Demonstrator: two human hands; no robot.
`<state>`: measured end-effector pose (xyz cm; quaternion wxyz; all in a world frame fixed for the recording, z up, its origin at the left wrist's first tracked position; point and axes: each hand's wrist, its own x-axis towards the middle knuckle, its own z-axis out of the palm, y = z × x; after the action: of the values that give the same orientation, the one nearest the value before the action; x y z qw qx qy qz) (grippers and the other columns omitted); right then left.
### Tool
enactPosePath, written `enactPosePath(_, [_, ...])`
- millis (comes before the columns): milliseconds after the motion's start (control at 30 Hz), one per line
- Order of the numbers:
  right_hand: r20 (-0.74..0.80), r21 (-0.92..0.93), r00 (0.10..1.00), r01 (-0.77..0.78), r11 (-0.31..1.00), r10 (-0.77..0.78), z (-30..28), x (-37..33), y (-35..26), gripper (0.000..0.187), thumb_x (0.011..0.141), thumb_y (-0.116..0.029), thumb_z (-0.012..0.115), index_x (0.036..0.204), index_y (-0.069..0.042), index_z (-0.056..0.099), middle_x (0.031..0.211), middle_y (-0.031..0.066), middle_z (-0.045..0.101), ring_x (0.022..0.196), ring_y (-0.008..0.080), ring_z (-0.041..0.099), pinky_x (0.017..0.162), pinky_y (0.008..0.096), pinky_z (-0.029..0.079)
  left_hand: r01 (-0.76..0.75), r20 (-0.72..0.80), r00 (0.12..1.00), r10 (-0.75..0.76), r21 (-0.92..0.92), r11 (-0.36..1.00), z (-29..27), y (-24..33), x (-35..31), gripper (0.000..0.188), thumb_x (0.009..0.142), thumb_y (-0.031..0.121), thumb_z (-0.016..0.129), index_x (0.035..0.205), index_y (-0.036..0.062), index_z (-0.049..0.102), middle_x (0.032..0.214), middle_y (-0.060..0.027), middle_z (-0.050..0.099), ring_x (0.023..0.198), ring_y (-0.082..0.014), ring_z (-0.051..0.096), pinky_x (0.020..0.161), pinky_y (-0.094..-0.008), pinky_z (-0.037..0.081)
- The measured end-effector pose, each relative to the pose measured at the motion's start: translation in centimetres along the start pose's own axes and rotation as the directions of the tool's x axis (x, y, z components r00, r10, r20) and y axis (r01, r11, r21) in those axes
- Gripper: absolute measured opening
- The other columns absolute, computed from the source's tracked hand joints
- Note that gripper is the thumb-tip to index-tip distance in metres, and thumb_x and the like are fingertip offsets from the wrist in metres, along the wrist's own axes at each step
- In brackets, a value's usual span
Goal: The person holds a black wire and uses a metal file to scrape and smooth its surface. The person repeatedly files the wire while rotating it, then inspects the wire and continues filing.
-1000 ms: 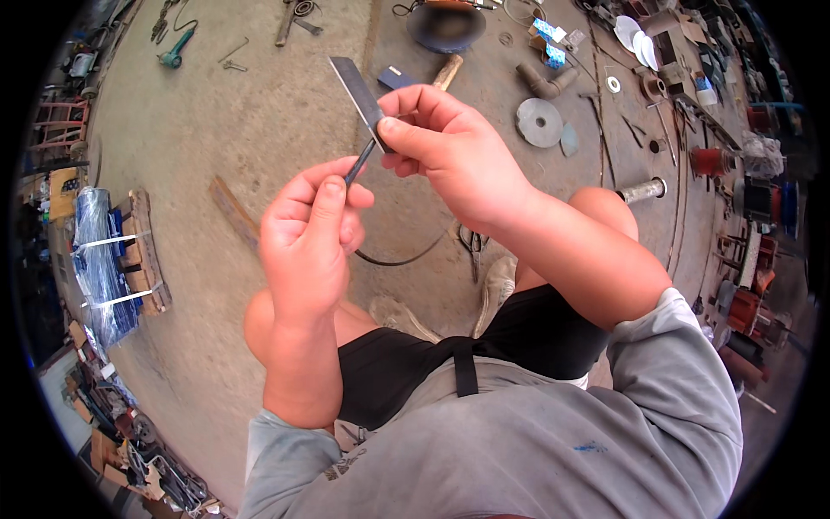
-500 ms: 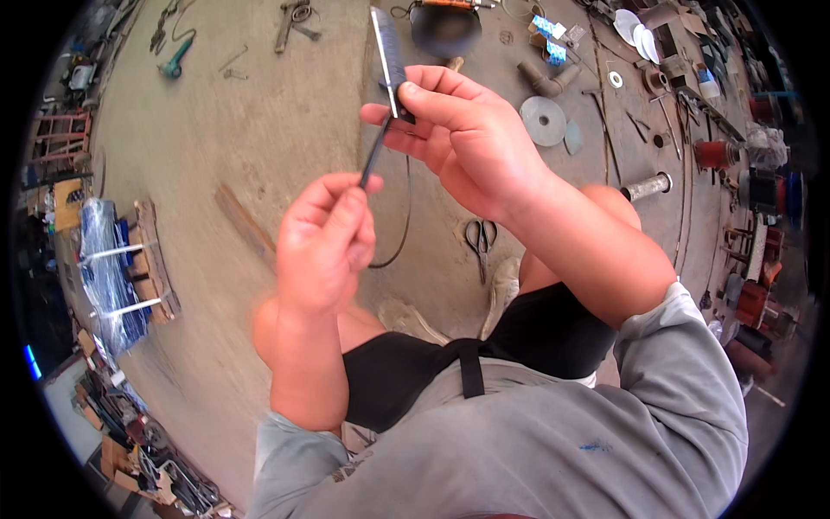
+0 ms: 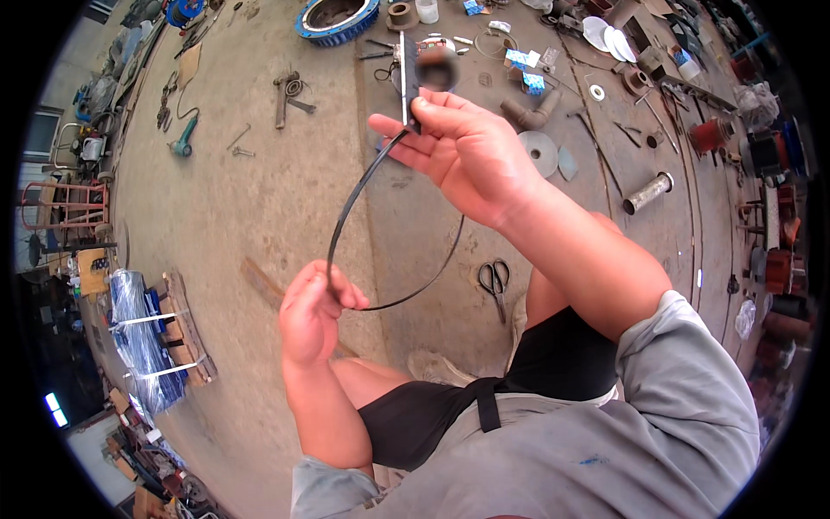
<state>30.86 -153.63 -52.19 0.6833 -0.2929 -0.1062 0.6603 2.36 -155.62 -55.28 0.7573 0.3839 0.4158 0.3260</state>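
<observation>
My right hand [image 3: 471,151] pinches a flat, dark, blade-like bar [image 3: 411,78] with a bright straight edge. The bar stands nearly upright, its lower end between my thumb and fingers. From just below it a thin black cord [image 3: 347,208] bows out to the left and down. Closed fingers of my left hand [image 3: 313,307] grip that cord lower down. Beyond the left hand it curves back up to the right, and my right forearm hides its far part. Black-handled scissors [image 3: 494,281] lie on the floor between the hands and my feet.
A green power tool [image 3: 183,138] lies at the left, near a wrapped blue bundle [image 3: 143,337] on wood. On the right are a metal tube [image 3: 648,193], a grey disc [image 3: 538,154] and an elbow pipe [image 3: 532,112]. Farther off sits a blue ring [image 3: 337,22].
My left hand has moved down, away from the right hand. The cord between them, nearly straight before, now bends in a wide arc. The view takes in more of the far floor.
</observation>
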Motion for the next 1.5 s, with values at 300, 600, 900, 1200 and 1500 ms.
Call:
enactPosePath(300, [0.058,-0.152,0.998,-0.026,0.988,0.035,0.9,-2.0,3.6,0.017,0.103,-0.014,0.064,0.115,-0.002,0.062,0.112,0.0055,0.068,0.114,0.0172,0.067,0.100,0.0349,0.052,-0.273,-0.074,0.953,0.295,0.226,0.935,4.4,-1.0,0.2,0.021,0.102,0.011,0.066,0.119,-0.0001,0.061,0.092,-0.0076,0.069,0.073,-0.0117,0.064,0.061,-0.0265,0.052])
enactPosePath(600, [0.102,-0.324,0.989,-0.064,0.944,0.103,0.5,-2.7,2.9,0.012,0.104,-0.020,0.064,0.113,-0.011,0.063,0.110,-0.0028,0.068,0.111,0.0100,0.066,0.092,0.0324,0.051,-0.105,-0.102,0.991,0.092,-0.130,0.986,3.6,-0.2,-0.4,0.020,0.104,0.009,0.062,0.121,-0.0022,0.067,0.093,-0.0075,0.071,0.068,-0.0096,0.061,0.055,-0.0236,0.048])
enactPosePath(900, [0.123,-0.418,0.969,-0.144,0.897,0.212,-0.5,-3.4,3.8,0.013,0.107,-0.014,0.057,0.119,-0.010,0.061,0.115,0.0001,0.066,0.122,0.0233,0.065,0.100,0.0454,0.052,-0.210,-0.085,0.974,0.211,0.029,0.977,4.7,-0.4,-1.3,0.025,0.104,0.006,0.061,0.126,-0.0021,0.065,0.104,-0.0121,0.074,0.082,-0.0139,0.068,0.069,-0.0283,0.056])
enactPosePath(1200, [0.150,-0.426,0.960,-0.154,0.892,0.238,0.4,-3.7,3.4,0.015,0.105,-0.020,0.062,0.114,-0.008,0.062,0.110,-0.0013,0.067,0.108,0.0086,0.064,0.091,0.0306,0.052,-0.082,-0.138,0.989,0.055,-0.203,0.976,4.2,-0.6,-1.1,0.027,0.108,0.013,0.055,0.129,-0.0017,0.065,0.098,-0.0089,0.073,0.075,-0.0130,0.066,0.064,-0.0274,0.053])
enactPosePath(1500, [0.241,-0.620,0.968,0.099,0.778,0.068,-1.1,-2.8,5.6,0.012,0.101,-0.010,0.065,0.110,-0.002,0.064,0.098,0.0008,0.067,0.088,0.0082,0.063,0.080,0.0258,0.052,0.001,-0.080,0.996,-0.029,-0.332,0.943,3.8,-0.5,-0.8,0.031,0.111,0.016,0.049,0.135,0.0001,0.060,0.089,-0.0012,0.067,0.058,-0.0006,0.046,0.048,-0.0168,0.034])
